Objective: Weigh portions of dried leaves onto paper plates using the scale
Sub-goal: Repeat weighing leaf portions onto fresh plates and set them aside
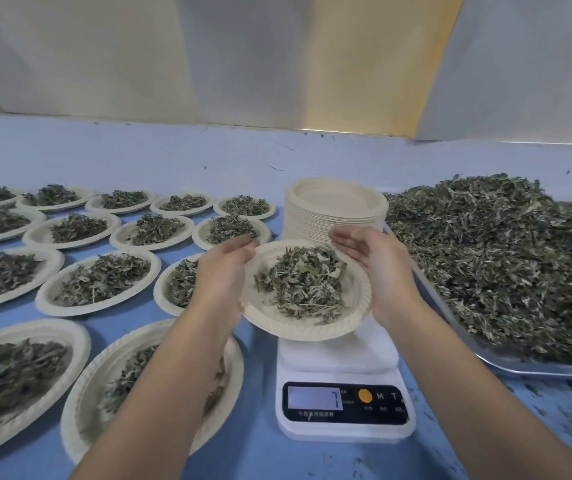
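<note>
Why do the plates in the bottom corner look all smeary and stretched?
In the head view, the wide lens stretches and blurs the near plates at the lower left; the plate over the scale looks sharp; the scale's display is pale, its number hard to read.

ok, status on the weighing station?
Both open: left hand and right hand flank the filled plate at its rim. Plate over the scale. Close behind: plate stack; tray of leaves right.
</note>
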Demonstrator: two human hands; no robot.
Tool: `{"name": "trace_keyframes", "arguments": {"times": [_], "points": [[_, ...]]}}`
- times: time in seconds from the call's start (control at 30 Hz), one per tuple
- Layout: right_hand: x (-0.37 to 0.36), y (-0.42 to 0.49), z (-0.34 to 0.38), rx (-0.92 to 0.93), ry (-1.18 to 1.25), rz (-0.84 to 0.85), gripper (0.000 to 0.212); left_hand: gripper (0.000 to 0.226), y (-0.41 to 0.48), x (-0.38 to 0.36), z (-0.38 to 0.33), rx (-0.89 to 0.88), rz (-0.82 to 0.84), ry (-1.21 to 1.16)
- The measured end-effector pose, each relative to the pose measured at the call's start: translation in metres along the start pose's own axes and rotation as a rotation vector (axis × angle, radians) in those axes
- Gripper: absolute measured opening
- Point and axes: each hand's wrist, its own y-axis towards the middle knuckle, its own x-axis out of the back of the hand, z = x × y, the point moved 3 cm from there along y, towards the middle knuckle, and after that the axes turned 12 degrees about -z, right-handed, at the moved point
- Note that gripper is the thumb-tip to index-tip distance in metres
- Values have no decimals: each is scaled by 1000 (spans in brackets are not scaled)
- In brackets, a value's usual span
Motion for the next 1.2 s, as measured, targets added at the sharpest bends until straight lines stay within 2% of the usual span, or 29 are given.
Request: {"name": "trace_keyframes", "arguments": {"times": [0.1, 0.3, 0.5, 0.63, 0.77, 0.87, 1.0, 1.13, 1.2], "points": [[-30, 1, 2, -15, 22, 37, 27, 35, 11, 18, -17, -21, -26, -55], [-103, 4, -4, -84, 66, 103, 24, 24, 47, 69, -47, -76, -153, -22], [-171, -8, -18, -135, -137, 154, 23, 25, 76, 131, -73, -122, -338, -70], [-212, -30, -30, -216, -266, 294, 10, 31, 96, 171, -85, -146, -470, -114], [-252, -54, -50, -384, -320, 449, 12, 32, 122, 208, -94, -172, -595, -142], [-283, -71, -65, -488, -277, 527, 10, 31, 140, 234, -100, -183, -681, -141], [-325, -85, -82, -594, -112, 504, 6, 28, 156, 263, -107, -223, -738, -130], [-363, -91, -94, -618, -43, 479, 11, 26, 174, 290, -109, -148, -715, -120], [-382, -91, -99, -606, -31, 473, 13, 17, 185, 306, -107, -120, -700, -65]]}}
